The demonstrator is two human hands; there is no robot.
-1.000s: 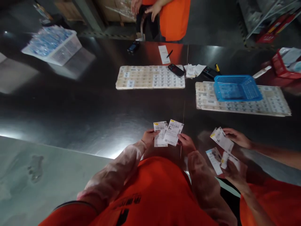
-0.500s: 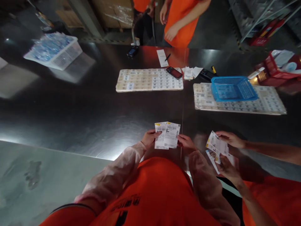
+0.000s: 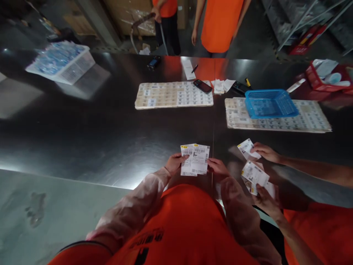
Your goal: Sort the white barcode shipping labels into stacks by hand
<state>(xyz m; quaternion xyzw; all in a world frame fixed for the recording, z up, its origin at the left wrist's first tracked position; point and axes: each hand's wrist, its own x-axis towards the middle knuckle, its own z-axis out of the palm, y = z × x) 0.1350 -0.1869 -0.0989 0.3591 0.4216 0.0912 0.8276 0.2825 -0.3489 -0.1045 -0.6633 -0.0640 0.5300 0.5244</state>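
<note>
Two or more white printed labels (image 3: 200,160), with barcodes and small yellow marks, are held side by side and overlapping just above the table's near edge. My left hand (image 3: 175,162) pinches the left label, its thumb lying on the printed face. My right hand (image 3: 217,166) is closed on the right edge of the right label. Most fingers of both hands are hidden behind the paper or blurred.
At my right a co-worker's hands (image 3: 267,152) hold similar labels (image 3: 255,173). Across the dark metal table (image 3: 82,136) lie label-covered boards (image 3: 162,96), a handheld device (image 3: 203,86), a blue basket (image 3: 271,105), a red basket (image 3: 321,82) and a white basket (image 3: 74,70) of plastic packets. Two people stand opposite.
My hands and labels have barely moved. The co-worker at the right has drawn one label away from the others, upward. One person opposite has lowered both arms.
</note>
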